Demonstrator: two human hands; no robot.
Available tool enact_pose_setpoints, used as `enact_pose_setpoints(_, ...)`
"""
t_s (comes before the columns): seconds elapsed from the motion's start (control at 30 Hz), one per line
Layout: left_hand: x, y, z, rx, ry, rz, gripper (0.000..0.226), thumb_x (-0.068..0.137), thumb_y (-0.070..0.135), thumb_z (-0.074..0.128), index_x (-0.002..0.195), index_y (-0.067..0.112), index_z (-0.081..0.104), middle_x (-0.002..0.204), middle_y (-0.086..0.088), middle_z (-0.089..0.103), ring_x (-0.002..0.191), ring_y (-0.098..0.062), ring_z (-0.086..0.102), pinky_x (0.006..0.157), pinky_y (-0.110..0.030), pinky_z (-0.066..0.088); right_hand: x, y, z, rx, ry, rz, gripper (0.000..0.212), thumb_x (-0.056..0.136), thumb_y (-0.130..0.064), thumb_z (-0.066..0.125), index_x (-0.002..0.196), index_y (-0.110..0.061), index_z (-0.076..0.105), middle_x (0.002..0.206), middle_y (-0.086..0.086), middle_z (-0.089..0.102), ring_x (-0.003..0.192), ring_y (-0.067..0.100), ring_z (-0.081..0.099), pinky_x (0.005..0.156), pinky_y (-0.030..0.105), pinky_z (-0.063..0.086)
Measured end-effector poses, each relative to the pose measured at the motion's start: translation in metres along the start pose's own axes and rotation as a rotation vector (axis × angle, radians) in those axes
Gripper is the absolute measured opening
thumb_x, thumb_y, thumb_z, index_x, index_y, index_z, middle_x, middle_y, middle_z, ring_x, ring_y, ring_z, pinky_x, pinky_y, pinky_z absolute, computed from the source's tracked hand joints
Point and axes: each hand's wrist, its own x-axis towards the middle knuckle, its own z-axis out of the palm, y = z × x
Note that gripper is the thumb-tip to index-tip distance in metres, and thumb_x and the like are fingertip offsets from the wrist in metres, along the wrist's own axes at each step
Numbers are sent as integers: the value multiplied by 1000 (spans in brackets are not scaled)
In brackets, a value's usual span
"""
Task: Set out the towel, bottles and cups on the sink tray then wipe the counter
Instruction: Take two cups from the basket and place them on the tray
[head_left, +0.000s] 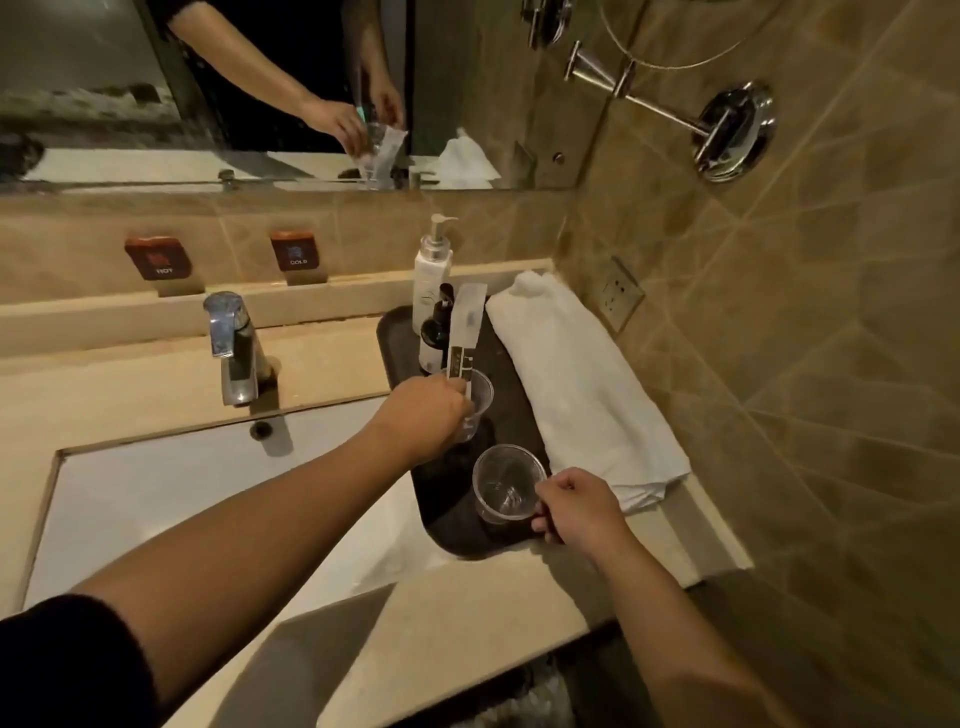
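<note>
Holding a clear cup (506, 483) by its rim at lower centre, the right hand (576, 506) has its fingers pinched shut on it over the dark tray (400, 332), likely to set it down. Just above, the left hand (421, 415) grips a second cup (478, 400) with a wrapped sachet (465, 332) standing in it. The near cup looks empty. Two bottles (431, 275) stand at the tray's far end; the folded towel (576, 374) lies along its right edge.

Bathroom, likely hotel: sink (156, 499), faucet (236, 348), wall mirror (260, 88), tiled walls (779, 364), amenity tray (498, 364) with wrapped toiletries.
</note>
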Motion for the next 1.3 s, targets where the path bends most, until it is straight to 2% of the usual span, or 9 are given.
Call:
enact_pose_setpoints(0.2, 21, -21, 24, 26, -6, 57, 24, 88, 31, 72, 110, 21, 73, 107, -3, 68, 94, -19, 64, 80, -34, 57, 26, -9, 22, -60, -25, -13, 13, 99, -19, 55, 90, -15, 64, 85, 8, 70, 71, 19, 71, 67, 33, 59)
enact_pose_setpoints(0.33, 24, -28, 33, 16, -26, 57, 28, 91, 33, 69, 115, 20, 72, 114, -4, 66, 99, -21, 63, 83, -37, 58, 41, -10, 31, -63, -31, 3, 13, 98, -20, 57, 89, -12, 63, 82, 8, 70, 62, 16, 67, 64, 33, 58)
enact_pose_setpoints(0.5, 27, -33, 44, -9, -24, 43, 31, 88, 31, 72, 117, 20, 72, 114, -3, 67, 101, -20, 62, 83, -33, 57, 54, -5, 39, -65, -28, -5, 14, 97, -22, 58, 90, -13, 65, 80, 5, 70, 55, 8, 66, 56, 25, 55)
enact_pose_setpoints(0.63, 30, -33, 52, 3, -13, 34, 33, 87, 30, 74, 119, 20, 71, 112, -4, 67, 99, -19, 60, 82, -30, 54, 61, 0, 39, -52, -11, -38, 11, 96, -23, 60, 88, -17, 66, 79, 1, 70, 59, 10, 68, 64, 28, 59)
enact_pose_setpoints(0.83, 28, -30, 54, 53, 25, 20, 34, 88, 30, 74, 121, 21, 70, 114, -4, 67, 101, -20, 59, 82, -30, 50, 66, 1, 33, -43, -60, -68, 8, 96, -23, 62, 92, -19, 66, 80, 2, 71, 61, 10, 67, 66, 29, 59)
enact_pose_setpoints(1.0, 18, -26, 51, 51, 37, -31, 39, 89, 30, 73, 126, 23, 66, 118, -4, 65, 103, -20, 59, 81, -30, 51, 64, -1, 28, -53, -82, -103, 6, 94, -27, 63, 93, -23, 66, 86, 0, 71, 74, 15, 69, 73, 33, 61)
enact_pose_setpoints(1.13, -4, -18, 44, 30, 80, -109, 39, 85, 28, 78, 122, 19, 66, 111, -7, 66, 93, -20, 61, 73, -29, 53, 60, -3, 18, -81, -65, -153, 8, 94, -29, 64, 100, -24, 65, 94, -1, 69, 89, 20, 68, 84, 40, 59)
enact_pose_setpoints(1.23, -27, -10, 40, 28, 90, -209, 39, 88, 31, 74, 123, 20, 61, 114, -6, 64, 93, -20, 59, 77, -29, 54, 55, -5, 7, -117, -37, -199, 12, 95, -30, 63, 105, -24, 62, 98, -4, 65, 93, 19, 64, 87, 39, 56)
enact_pose_setpoints(1.3, -46, -5, 35, 4, 81, -313, 34, 91, 33, 69, 121, 21, 61, 116, -5, 65, 96, -20, 61, 80, -30, 54, 50, -6, 1, -147, -20, -249, 12, 94, -31, 62, 105, -26, 61, 96, -8, 61, 93, 15, 60, 83, 33, 52)
